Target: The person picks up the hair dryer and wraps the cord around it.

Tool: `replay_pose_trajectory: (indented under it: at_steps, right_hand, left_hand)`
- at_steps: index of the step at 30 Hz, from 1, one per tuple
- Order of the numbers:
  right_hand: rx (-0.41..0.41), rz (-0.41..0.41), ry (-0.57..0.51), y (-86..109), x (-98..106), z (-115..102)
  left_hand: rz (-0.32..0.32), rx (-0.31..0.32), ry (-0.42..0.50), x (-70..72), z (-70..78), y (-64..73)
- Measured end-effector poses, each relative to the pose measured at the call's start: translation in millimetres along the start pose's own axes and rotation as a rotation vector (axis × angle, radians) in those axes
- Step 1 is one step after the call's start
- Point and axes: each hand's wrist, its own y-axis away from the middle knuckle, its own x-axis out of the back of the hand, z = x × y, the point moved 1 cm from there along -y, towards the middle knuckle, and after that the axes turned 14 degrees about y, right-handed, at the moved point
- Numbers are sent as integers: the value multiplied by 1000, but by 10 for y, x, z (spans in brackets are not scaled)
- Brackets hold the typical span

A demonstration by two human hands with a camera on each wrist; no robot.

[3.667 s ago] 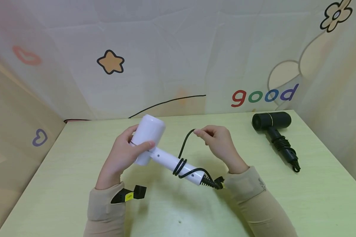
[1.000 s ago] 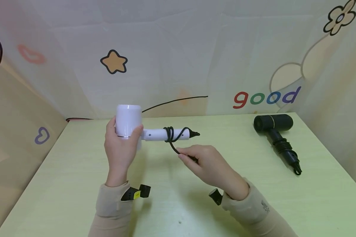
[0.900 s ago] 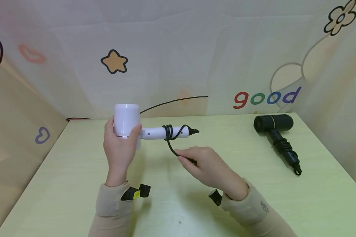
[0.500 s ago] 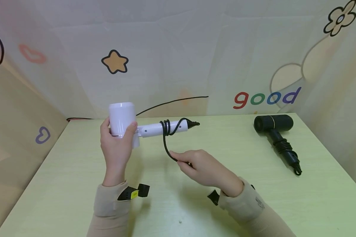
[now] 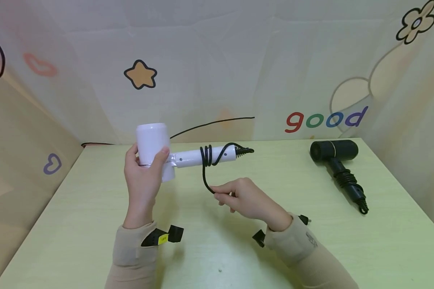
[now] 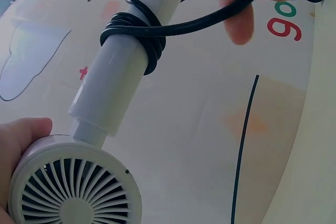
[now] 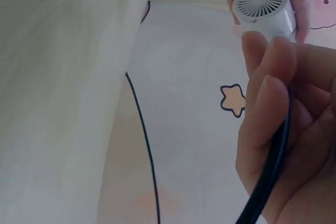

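My left hand (image 5: 142, 182) grips the barrel of a white hair dryer (image 5: 152, 140), raised above the table with its handle (image 5: 189, 157) pointing right. The black power cord (image 5: 203, 170) is wound in a few turns around the handle. Its free length hangs from the wraps toward me, where my right hand (image 5: 244, 198) pinches it between thumb and fingers. In the left wrist view the cord (image 6: 194, 27) runs taut-looking from the wraps to the right fingers. The vented end (image 6: 76, 192) of the dryer faces that camera. Beyond my right sleeve, a black plug (image 5: 304, 219) with prongs shows.
A black hair dryer (image 5: 334, 149), its cord wrapped around the handle, lies at the table's right rear. The pale green table (image 5: 217, 241) meets a printed curtain (image 5: 217, 80) at the back and sides. Black camera mounts (image 5: 175, 233) sit at both wrists.
The white dryer's handle has swung from slanting down to nearly level. My right hand has brought the cord from above the handle to in front of it. The plug now shows past my sleeve.
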Motion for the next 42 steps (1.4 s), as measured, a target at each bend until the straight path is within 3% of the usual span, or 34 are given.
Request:
replay_pose_trajectory:
  at_steps: [6,13,27,35,42]
  right_hand:
    - [-57,12,-60,-59,-40,67]
    - [-156,37,-46,-125,-78,151]
    - [-295,78,-3,-171,-74,290]
    - [-240,144,-158,-137,-19,348]
    - [-157,194,-36,-114,106,336]
  left_hand:
    - [-5,23,-2,-14,22,19]
    - [-27,45,-28,-21,35,26]
    - [-144,119,-100,-38,43,59]
    - [-297,126,-155,-32,53,58]
    - [-390,140,-192,-44,33,61]
